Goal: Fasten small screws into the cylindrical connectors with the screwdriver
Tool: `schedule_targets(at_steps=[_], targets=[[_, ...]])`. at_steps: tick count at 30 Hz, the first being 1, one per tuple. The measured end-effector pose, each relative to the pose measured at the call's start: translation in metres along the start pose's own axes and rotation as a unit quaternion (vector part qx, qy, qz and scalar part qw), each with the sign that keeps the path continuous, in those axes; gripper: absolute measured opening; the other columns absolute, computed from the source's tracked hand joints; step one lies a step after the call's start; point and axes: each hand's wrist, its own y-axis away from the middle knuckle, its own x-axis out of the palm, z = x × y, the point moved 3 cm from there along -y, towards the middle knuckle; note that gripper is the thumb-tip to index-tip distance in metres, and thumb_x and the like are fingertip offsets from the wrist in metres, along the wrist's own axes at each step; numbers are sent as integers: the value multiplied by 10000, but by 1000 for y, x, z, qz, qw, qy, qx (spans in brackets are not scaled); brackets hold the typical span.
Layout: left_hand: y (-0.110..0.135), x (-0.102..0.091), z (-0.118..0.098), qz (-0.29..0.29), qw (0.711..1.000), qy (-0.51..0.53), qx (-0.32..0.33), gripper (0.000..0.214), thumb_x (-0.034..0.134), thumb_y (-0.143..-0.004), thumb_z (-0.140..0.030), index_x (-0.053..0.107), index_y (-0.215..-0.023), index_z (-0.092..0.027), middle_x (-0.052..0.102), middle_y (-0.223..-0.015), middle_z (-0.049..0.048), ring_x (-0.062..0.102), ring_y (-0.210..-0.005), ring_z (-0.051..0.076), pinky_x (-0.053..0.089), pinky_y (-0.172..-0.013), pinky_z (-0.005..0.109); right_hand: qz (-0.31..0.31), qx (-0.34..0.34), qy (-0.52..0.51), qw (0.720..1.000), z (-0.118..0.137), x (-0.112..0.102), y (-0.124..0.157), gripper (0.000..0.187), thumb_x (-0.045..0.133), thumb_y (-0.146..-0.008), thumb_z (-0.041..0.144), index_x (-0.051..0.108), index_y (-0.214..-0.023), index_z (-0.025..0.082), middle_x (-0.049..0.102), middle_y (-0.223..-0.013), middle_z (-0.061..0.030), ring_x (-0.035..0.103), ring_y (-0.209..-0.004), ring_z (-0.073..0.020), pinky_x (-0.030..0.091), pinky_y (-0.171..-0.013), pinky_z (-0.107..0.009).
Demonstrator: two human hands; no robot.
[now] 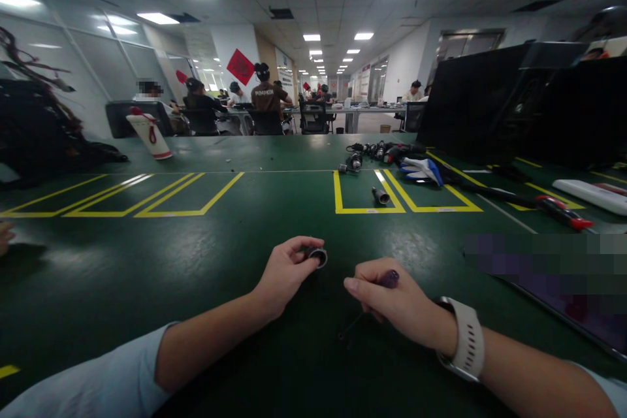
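Note:
My left hand rests on the green table, fingers pinched round a small dark metal ring. My right hand, with a white watch on its wrist, is closed round a thin tool with a purple handle; its dark shaft points down to the table near my wrist. The two hands lie close together, a short gap between them.
Yellow taped boxes mark the table. A small metal cylinder lies in one box, with dark parts, white-blue gloves and a red-handled tool beyond. Black monitors stand at right, a white bottle at left. People sit far back.

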Motion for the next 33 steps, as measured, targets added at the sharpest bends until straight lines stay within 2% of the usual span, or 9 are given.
schedule_targets(at_steps=[3,9,12,16,18,22,26,33], targets=[[0,0,0,4,1000,-1,2,290,625,-695,-137,603,-983,-164,656,-1044,61,615,-968,190,471,-878,332,-13,33,-2,999,-2,1,-2,350,477,-816,313,464,-500,163,389,-419,63,372,-386,-59,290,-395,-186],[1,2,-1,4,1000,7,2,280,624,-690,-119,613,-965,-168,663,-1026,61,616,-967,190,471,-881,338,-78,112,-23,990,-9,0,-7,338,460,-821,317,459,-517,169,389,-403,68,385,-357,-60,305,-383,-182],[2,2,-2,3,1000,9,3,287,628,-687,-123,614,-970,-169,662,-1033,62,619,-957,188,471,-878,337,-83,117,-7,990,-8,2,-6,339,459,-824,337,467,-529,170,391,-394,69,388,-359,-64,312,-388,-185],[3,3,-6,-6,1000,3,7,340,632,-673,-108,610,-1008,-160,673,-1000,63,622,-938,188,471,-865,331,-52,43,29,997,-1,8,-1,364,464,-825,360,458,-514,172,405,-421,59,386,-395,-70,318,-412,-199],[4,3,-9,-12,1000,4,17,363,638,-664,-99,609,-1022,-154,679,-976,58,623,-928,184,467,-867,322,-57,2,30,998,1,8,2,383,459,-830,370,445,-500,174,411,-433,52,390,-407,-74,320,-420,-208],[3,2,-9,-10,1000,8,20,383,643,-671,-114,597,-1048,-155,676,-988,57,620,-926,178,468,-867,316,-119,-68,32,990,2,0,6,387,421,-866,365,477,-534,173,454,-466,36,443,-453,-89,359,-470,-221],[3,1,-6,-5,1000,18,10,389,633,-690,-135,587,-1075,-162,670,-1012,66,625,-918,184,477,-858,327,-200,-139,108,964,3,-5,9,321,442,-869,319,514,-593,171,501,-562,11,475,-534,-104,381,-530,-242],[7,3,-8,6,1000,13,14,374,627,-698,-133,593,-1069,-169,673,-1005,64,626,-927,185,487,-851,319,-181,-195,193,945,2,0,6,191,454,-869,255,532,-713,176,534,-678,-13,487,-619,-123,395,-572,-265]])
